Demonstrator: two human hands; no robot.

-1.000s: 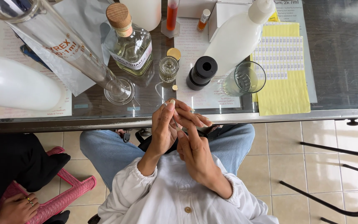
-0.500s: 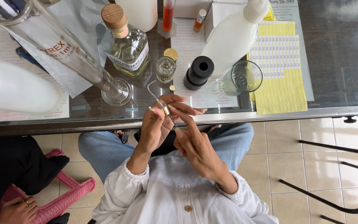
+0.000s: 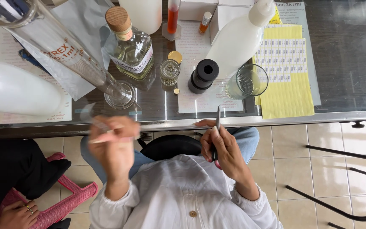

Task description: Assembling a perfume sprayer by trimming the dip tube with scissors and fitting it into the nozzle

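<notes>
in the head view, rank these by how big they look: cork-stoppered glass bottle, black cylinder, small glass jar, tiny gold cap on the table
1. cork-stoppered glass bottle, largest.
2. black cylinder.
3. small glass jar, a little smaller than the cylinder.
4. tiny gold cap, smallest.
All stand close together on the glass table, so nearness to the camera hardly skews the order.

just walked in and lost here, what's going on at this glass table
A person in a white shirt sits at the glass table. Their right hand holds a thin pipette-like tool upright near the table edge. Their left hand is raised and motion-blurred, pinching something small I can't identify. On the table stand a small open glass vial, a corked bottle, a black cap and a glass beaker.
</notes>
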